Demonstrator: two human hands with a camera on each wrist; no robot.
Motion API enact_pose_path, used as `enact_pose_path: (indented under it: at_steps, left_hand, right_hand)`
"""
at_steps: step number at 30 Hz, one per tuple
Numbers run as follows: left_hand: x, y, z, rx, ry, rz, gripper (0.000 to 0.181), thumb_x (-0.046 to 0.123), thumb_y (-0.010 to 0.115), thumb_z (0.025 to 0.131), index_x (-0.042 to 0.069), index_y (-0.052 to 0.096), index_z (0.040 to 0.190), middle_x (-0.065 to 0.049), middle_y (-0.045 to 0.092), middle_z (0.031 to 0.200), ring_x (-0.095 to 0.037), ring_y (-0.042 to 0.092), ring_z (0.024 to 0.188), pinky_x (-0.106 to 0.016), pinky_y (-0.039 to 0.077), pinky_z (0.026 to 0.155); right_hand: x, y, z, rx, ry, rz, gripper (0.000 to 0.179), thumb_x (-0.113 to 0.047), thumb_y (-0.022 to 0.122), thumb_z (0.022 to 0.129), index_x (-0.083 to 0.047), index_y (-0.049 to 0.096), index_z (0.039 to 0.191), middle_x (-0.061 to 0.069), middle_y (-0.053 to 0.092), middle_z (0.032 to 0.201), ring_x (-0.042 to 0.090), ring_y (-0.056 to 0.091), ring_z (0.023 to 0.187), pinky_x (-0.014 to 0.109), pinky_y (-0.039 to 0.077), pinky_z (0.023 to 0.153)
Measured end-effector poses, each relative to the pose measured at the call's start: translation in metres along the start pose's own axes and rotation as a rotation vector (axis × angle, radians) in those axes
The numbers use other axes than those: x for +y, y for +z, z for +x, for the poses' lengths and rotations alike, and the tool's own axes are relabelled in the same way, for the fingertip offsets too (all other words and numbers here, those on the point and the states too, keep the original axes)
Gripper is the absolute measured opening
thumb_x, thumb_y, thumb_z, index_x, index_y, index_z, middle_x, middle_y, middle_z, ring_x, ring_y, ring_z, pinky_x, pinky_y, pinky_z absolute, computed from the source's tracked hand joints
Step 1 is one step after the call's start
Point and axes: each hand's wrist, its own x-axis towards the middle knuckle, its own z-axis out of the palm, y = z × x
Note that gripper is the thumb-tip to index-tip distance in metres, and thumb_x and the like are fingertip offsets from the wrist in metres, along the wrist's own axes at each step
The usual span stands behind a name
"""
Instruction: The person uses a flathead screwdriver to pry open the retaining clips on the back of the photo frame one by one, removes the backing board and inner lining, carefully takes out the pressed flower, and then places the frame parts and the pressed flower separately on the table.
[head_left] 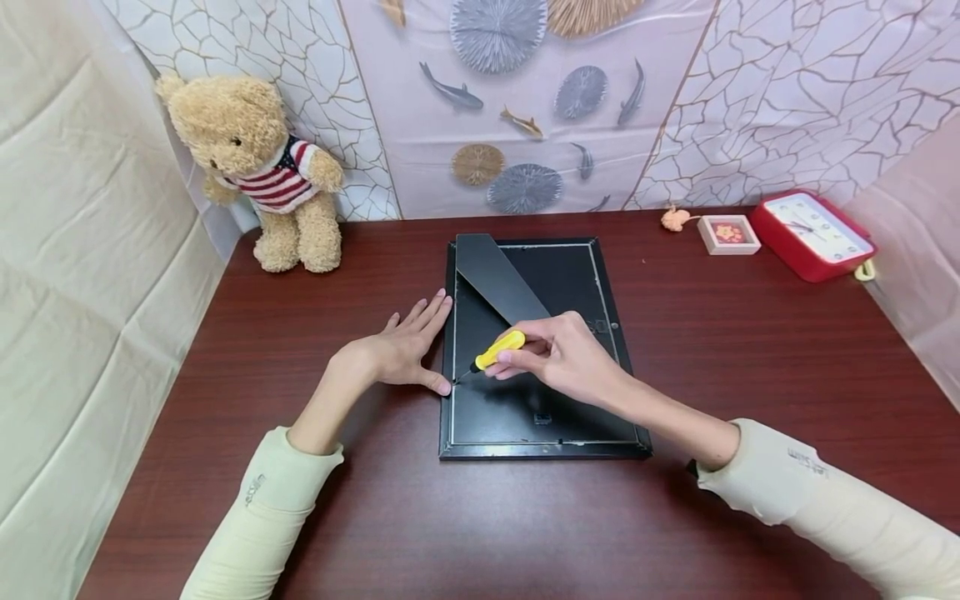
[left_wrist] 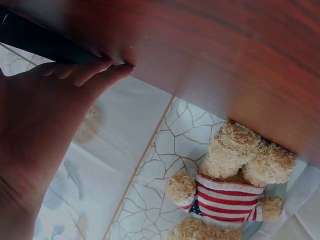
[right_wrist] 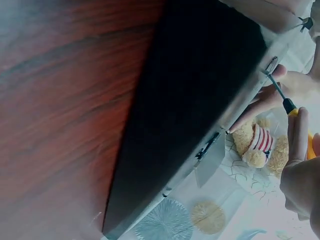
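Note:
A black picture frame (head_left: 577, 283) lies back side up on the table, its folding stand (head_left: 498, 279) slanting across the upper part. My right hand (head_left: 573, 358) grips a screwdriver (head_left: 501, 348) by its yellow handle. The thin metal shaft points down and left, its tip at a small dark tab on the frame's left inner edge. My left hand (head_left: 397, 346) lies spread beside the frame's left side, the thumb touching the border near the tip. In the left wrist view the left hand's fingers (left_wrist: 95, 75) lie straight against the frame's dark edge (left_wrist: 40, 40).
A teddy bear (head_left: 262, 175) in a striped sweater sits at the back left. At the back right are a red alarm clock (head_left: 813, 233), a small square box (head_left: 727, 235) and a little orange ornament (head_left: 675, 219). A patterned cloth (head_left: 420, 150) hangs behind the table (head_left: 360, 517).

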Motion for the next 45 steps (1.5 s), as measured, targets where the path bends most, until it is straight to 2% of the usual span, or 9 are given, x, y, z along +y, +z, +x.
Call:
enact_pose_path:
  at_steps: [6, 10, 12, 19, 26, 31, 32, 40, 45]
  left_hand:
    - [-0.027, 0.016, 0.017, 0.029, 0.015, 0.022, 0.143, 0.068, 0.085, 0.087, 0.011, -0.010, 0.176, -0.009, -0.020, 0.184, -0.042, -0.005, 0.171, -0.074, 0.010, 0.132]
    - [-0.034, 0.020, 0.023, 0.040, 0.021, 0.019, 0.146, 0.073, 0.085, 0.083, 0.013, -0.011, 0.177, -0.006, -0.021, 0.184, -0.040, -0.006, 0.172, -0.073, 0.010, 0.132]
    - [-0.032, 0.019, 0.022, 0.038, 0.024, 0.019, 0.147, 0.073, 0.085, 0.083, 0.013, -0.010, 0.177, -0.007, -0.020, 0.184, -0.042, -0.006, 0.171, -0.075, 0.010, 0.132]
    - [-0.002, 0.001, 0.003, -0.001, 0.005, -0.002, 0.137, 0.056, 0.088, 0.090, 0.006, -0.007, 0.176, -0.013, -0.016, 0.185, -0.045, -0.004, 0.171, -0.074, 0.007, 0.132]
    - [-0.012, 0.006, 0.008, 0.010, 0.021, -0.002, 0.142, 0.066, 0.086, 0.087, 0.009, -0.009, 0.176, -0.011, -0.018, 0.184, -0.045, -0.004, 0.171, -0.076, 0.007, 0.131]
    - [-0.004, 0.002, 0.003, 0.001, 0.009, 0.002, 0.138, 0.058, 0.087, 0.090, 0.007, -0.007, 0.176, -0.012, -0.017, 0.184, -0.045, -0.004, 0.170, -0.075, 0.006, 0.132]
    - [-0.009, 0.005, 0.006, 0.010, 0.019, 0.005, 0.140, 0.062, 0.086, 0.089, 0.007, -0.008, 0.176, -0.012, -0.017, 0.184, -0.047, -0.004, 0.170, -0.076, 0.006, 0.131]
    - [0.008, -0.005, -0.005, -0.013, -0.011, 0.008, 0.132, 0.049, 0.087, 0.094, 0.003, -0.006, 0.175, -0.014, -0.016, 0.184, -0.045, -0.003, 0.171, -0.073, 0.007, 0.133]
    - [-0.005, 0.005, 0.005, 0.001, -0.015, 0.011, 0.136, 0.051, 0.088, 0.092, 0.007, -0.010, 0.176, -0.010, -0.021, 0.184, -0.041, -0.008, 0.171, -0.072, 0.006, 0.134]
  right_hand:
    - [-0.010, 0.005, 0.007, -0.012, 0.013, -0.042, 0.012, 0.004, 0.076, 0.100, 0.006, 0.080, 0.111, 0.012, 0.085, 0.096, 0.028, 0.085, 0.089, 0.029, 0.066, 0.082]
    - [-0.018, 0.008, 0.013, -0.033, 0.014, -0.096, 0.009, 0.004, 0.074, 0.100, 0.005, 0.080, 0.107, 0.012, 0.085, 0.097, 0.026, 0.085, 0.089, 0.033, 0.067, 0.081]
    - [-0.021, 0.009, 0.016, -0.044, 0.011, -0.107, 0.008, 0.005, 0.074, 0.100, 0.006, 0.079, 0.106, 0.012, 0.085, 0.098, 0.027, 0.085, 0.088, 0.036, 0.067, 0.080]
    - [-0.027, 0.014, 0.022, -0.057, -0.015, -0.189, 0.004, 0.002, 0.075, 0.101, 0.004, 0.078, 0.102, 0.009, 0.085, 0.095, 0.017, 0.084, 0.083, 0.036, 0.068, 0.078]
    - [-0.030, 0.015, 0.026, -0.073, -0.030, -0.206, 0.004, 0.003, 0.074, 0.101, 0.005, 0.077, 0.101, 0.010, 0.084, 0.093, 0.019, 0.084, 0.082, 0.036, 0.068, 0.077]
    - [-0.035, 0.017, 0.030, -0.086, -0.068, -0.279, 0.005, 0.002, 0.075, 0.101, 0.004, 0.077, 0.097, 0.009, 0.084, 0.090, 0.015, 0.084, 0.080, 0.025, 0.066, 0.074]
    - [-0.036, 0.017, 0.031, -0.087, -0.073, -0.299, 0.006, 0.001, 0.075, 0.101, 0.004, 0.077, 0.096, 0.008, 0.084, 0.089, 0.014, 0.083, 0.080, 0.024, 0.065, 0.073]
    - [-0.042, 0.021, 0.038, -0.102, -0.066, -0.361, 0.006, -0.001, 0.076, 0.101, 0.004, 0.077, 0.097, 0.009, 0.083, 0.088, 0.012, 0.083, 0.078, 0.023, 0.063, 0.069]
    - [-0.042, 0.020, 0.039, -0.113, -0.051, -0.358, 0.005, 0.000, 0.077, 0.100, 0.005, 0.077, 0.098, 0.010, 0.083, 0.090, 0.013, 0.083, 0.079, 0.022, 0.064, 0.071]
